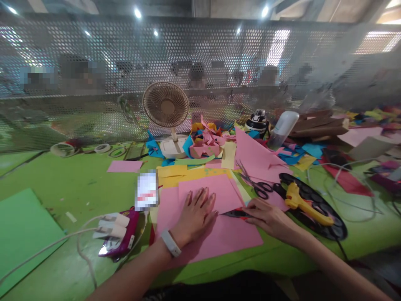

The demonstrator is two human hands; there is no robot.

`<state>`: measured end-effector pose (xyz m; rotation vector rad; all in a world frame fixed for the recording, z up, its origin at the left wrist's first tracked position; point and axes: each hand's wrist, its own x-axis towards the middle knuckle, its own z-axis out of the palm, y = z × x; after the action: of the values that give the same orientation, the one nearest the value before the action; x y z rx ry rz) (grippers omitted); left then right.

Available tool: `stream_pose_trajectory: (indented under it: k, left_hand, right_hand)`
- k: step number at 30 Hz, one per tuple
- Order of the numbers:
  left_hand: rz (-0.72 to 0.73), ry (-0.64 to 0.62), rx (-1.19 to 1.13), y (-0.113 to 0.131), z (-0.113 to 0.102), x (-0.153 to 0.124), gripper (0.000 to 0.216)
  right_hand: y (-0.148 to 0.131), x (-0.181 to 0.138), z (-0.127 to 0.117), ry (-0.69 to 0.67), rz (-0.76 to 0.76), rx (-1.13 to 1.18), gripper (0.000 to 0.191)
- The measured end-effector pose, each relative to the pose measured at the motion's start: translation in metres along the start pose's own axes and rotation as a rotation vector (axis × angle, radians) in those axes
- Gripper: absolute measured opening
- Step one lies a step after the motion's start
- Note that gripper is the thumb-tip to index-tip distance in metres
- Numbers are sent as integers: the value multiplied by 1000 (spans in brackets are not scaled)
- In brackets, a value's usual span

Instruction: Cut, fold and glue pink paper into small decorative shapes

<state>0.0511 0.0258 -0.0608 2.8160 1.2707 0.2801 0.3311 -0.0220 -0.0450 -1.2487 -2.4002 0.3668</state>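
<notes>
My left hand (198,213) lies flat on a pink sheet of paper (219,188), fingers spread, with a pale band around the wrist. That sheet rests on a larger pink sheet (238,238). Closed around a cutter knife (234,213) with a dark pointed tip and a red-and-black body is my right hand (266,215). The knife's tip points left, close to my left thumb and by the smaller sheet's near edge. My fingers hide most of its handle. Dark-handled scissors (261,188) lie just beyond my right hand.
A yellow glue gun (305,205) sits on a black palette-like tray (340,228) at right. On the left are a phone (146,190), a purple power strip (128,234) with cables, and green paper (28,234). Behind stand a fan (166,104), paper scraps (208,142) and a perforated screen (219,46).
</notes>
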Motion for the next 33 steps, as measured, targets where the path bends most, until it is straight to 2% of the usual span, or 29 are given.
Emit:
stream_pose_trajectory:
  k: [7,11,16,23,27,33]
  left_hand:
    - [-20,-36,-31,1,-2,1,56]
    - [-16,-114,-86,-2,-17,2,54]
    - [-32,-133,-53,-13,-34,-6,52]
    - [-29,-88,-2,-18,-17,-18,53]
    - [-28,-69,14,-18,-14,-17,54]
    - [-34,-57,16,-18,-13,-17,53]
  right_hand:
    - [2,-3,2,-8,11,-10,29]
    - [1,-3,2,-10,6,-19,29]
    - [3,-5,2,-12,1,-21,28]
    - [-5,7,8,-10,-1,-34,28]
    - [-11,13,6,-39,-12,-42,27]
    - [-5,1,6,-23,-19,19,26]
